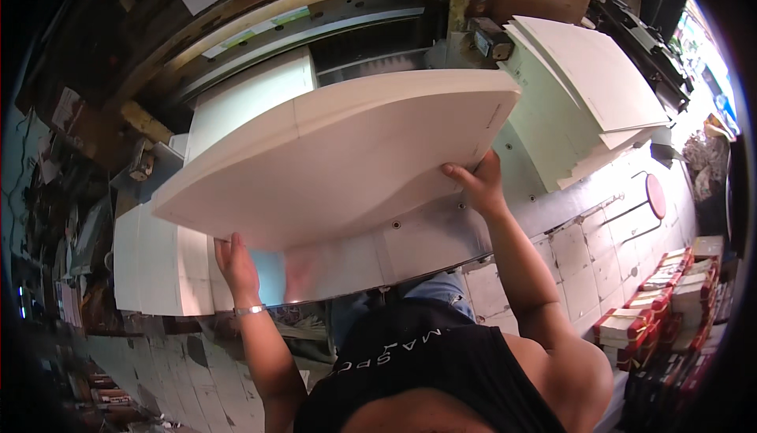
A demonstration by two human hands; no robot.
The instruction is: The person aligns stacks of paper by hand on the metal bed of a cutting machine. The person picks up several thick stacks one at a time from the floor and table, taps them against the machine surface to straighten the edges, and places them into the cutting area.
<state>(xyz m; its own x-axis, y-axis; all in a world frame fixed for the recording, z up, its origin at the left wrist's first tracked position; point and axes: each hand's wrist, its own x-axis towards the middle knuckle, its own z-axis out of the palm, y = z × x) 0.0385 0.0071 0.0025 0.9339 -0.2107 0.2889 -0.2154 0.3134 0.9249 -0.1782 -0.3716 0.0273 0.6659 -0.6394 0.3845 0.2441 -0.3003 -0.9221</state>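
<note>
A thick stack of large white paper sheets (339, 157) is lifted at a tilt above a metal work table (363, 263). It bows along its length, and its layered far edge shows. My left hand (238, 271), with a bracelet at the wrist, grips the stack's near left corner; its fingers are partly hidden under the paper. At the right end my right hand (482, 187) is closed on the near edge, thumb on the face turned towards me and the other fingers mostly out of sight behind it. More white paper (252, 90) lies beyond the stack, under the dark machine frame.
Tall piles of white sheets stand on the table's right (583, 78) and left (150, 259). A metal block (490, 39) sits beside the right pile. On the tiled floor at right are a round stool (655, 196) and several red-and-white bundles (631, 326).
</note>
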